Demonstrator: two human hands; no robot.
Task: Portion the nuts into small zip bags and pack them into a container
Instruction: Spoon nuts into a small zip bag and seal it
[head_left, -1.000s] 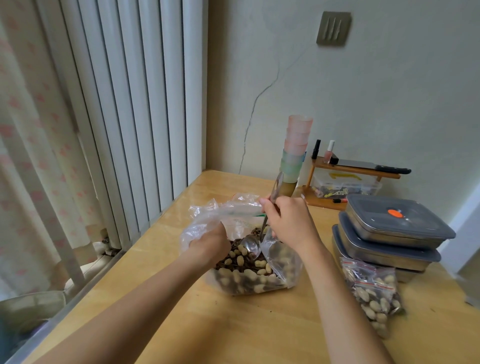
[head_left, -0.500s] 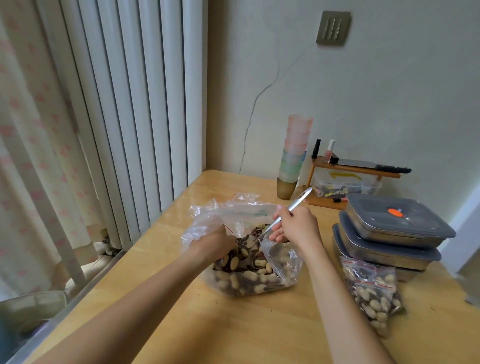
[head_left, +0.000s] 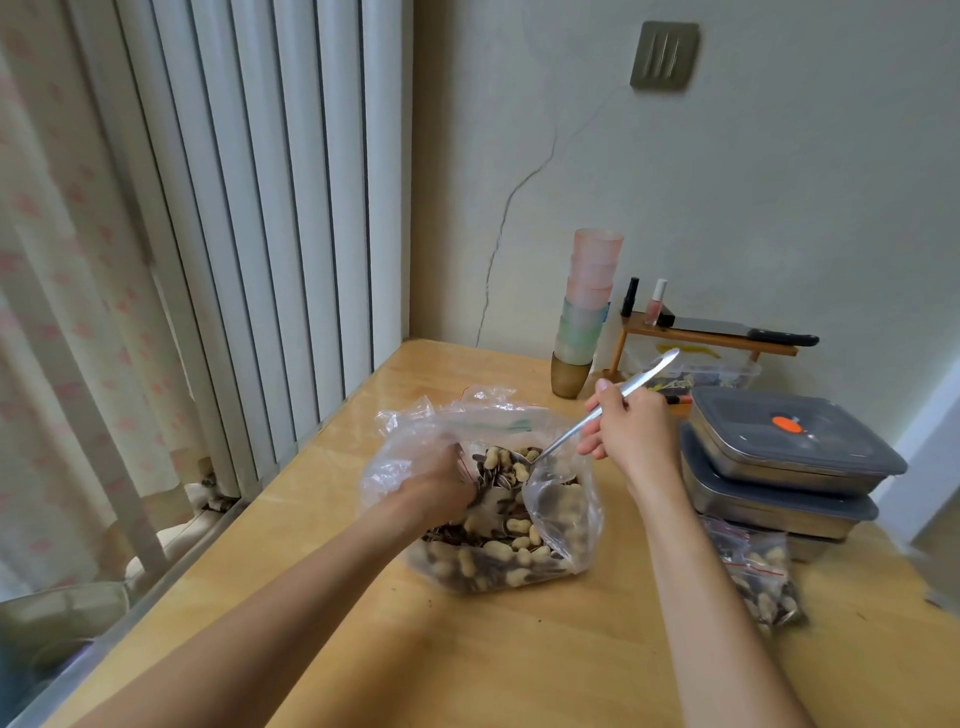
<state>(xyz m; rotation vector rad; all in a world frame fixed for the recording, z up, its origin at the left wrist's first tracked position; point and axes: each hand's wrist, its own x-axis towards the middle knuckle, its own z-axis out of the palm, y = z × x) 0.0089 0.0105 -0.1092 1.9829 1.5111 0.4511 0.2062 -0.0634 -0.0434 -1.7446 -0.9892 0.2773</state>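
A big clear plastic bag (head_left: 563, 525) of peanuts and dark seeds (head_left: 501, 545) stands open in the middle of the table. My left hand (head_left: 439, 486) is inside the bag's mouth and grips a small zip bag with a red strip; most of that bag is hidden. My right hand (head_left: 626, 431) holds a metal spoon (head_left: 597, 413) by its handle, the bowl dipped among the nuts. A filled small zip bag (head_left: 758, 571) lies on the table at the right. Two stacked steel containers with grey lids (head_left: 789, 452) stand behind it.
The wooden table (head_left: 363, 649) meets a radiator and window on the left and the wall at the back. Stacked plastic cups (head_left: 584, 312) stand near the wall. A small wooden shelf (head_left: 711, 338) carries bottles and a knife over a clear box.
My right hand has tilted the spoon from nearly upright to slanting, handle up to the right and bowl lowered into the nuts. My left hand has stayed in the bag.
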